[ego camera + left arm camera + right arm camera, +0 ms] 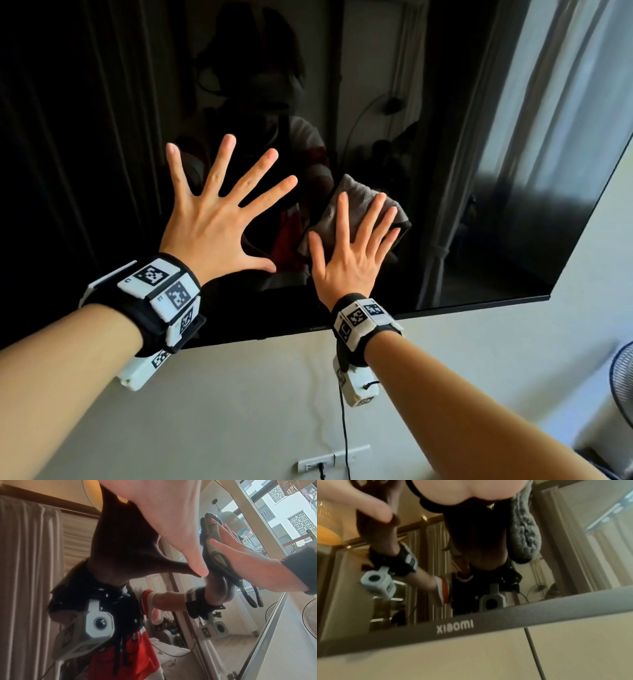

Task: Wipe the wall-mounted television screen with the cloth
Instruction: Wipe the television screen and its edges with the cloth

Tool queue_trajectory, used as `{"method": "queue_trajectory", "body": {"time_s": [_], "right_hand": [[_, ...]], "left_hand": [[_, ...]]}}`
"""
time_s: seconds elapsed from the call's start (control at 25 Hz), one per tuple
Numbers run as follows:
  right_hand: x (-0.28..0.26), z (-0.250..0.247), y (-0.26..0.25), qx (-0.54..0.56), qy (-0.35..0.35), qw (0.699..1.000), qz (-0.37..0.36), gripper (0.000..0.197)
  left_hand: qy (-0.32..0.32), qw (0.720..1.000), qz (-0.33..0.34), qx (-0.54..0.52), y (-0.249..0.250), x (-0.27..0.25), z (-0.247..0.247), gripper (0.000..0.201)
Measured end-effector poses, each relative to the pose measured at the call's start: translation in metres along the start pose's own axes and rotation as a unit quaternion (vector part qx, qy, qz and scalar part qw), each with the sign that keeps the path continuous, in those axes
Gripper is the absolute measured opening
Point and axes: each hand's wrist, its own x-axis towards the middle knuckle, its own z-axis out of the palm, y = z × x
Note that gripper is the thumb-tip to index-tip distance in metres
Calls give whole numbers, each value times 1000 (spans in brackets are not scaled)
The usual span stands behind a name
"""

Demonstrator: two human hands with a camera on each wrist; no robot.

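Your two forearms reach up from the bottom of the head view, each with a black wrist band carrying white marker blocks. Your left hand is spread wide, all fingers straight and fanned apart, palm against the dark television screen; it holds nothing. Just beside it, your right hand lies flat with straight fingers on a grey cloth, pressing it to the glass rather than gripping it. The cloth is bunched and folded under the palm, its fuzzy edge sticking out past the fingertips and to the right of the hand.

From the left wrist view, the cloth sits sandwiched between your right hand and the screen, with a loop of it hanging below the palm. The right wrist view shows a thick fold of cloth beside the heel of the hand, and the lower bezel with its brand lettering.

Both hands sit in the lower middle of the screen, not far above the bottom edge. Below the television, a pale wall carries a power socket with a black cable running up from it. At the far right edge stands a fan.
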Motion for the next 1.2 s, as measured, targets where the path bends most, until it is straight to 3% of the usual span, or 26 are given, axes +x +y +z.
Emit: {"method": "queue_trajectory", "body": {"time_s": [0.04,0.2,0.32,0.48,0.64,0.68,0.8,0.84,0.96,1.0,1.12,1.2], "right_hand": [[4,-1,3,2,2,1000,1,69],[19,-1,-19,26,47,992,119,68],[1,10,-43,24,24,996,77,69],[-16,23,-77,14,25,996,85,70],[-40,31,-109,-6,-16,999,-51,69],[-31,32,-112,-4,-1,999,-41,69],[-6,31,-139,20,67,991,114,69],[-9,32,-153,25,63,991,118,70],[-29,39,-174,7,10,1000,14,69],[-23,39,-172,8,21,1000,15,68],[4,36,-180,39,83,984,151,67],[-9,39,-194,31,65,989,125,67]], "left_hand": [[-2,1000,0,3,0,0,-1,126],[-6,1000,9,16,-9,-7,-3,129],[5,1000,1,25,-44,-25,-9,130],[-6,999,-29,31,-114,-66,-11,133],[-23,999,-21,28,-133,-79,1,131],[-21,999,-18,24,-133,-79,3,130],[-6,1000,-13,15,-135,-78,8,128],[-1,1000,-11,13,-135,-78,9,128],[5,1000,-11,13,-134,-78,11,126],[3,1000,-10,12,-134,-78,10,126],[0,1000,-11,10,-136,-79,11,125],[-1,1000,-12,10,-136,-79,12,126]]}}
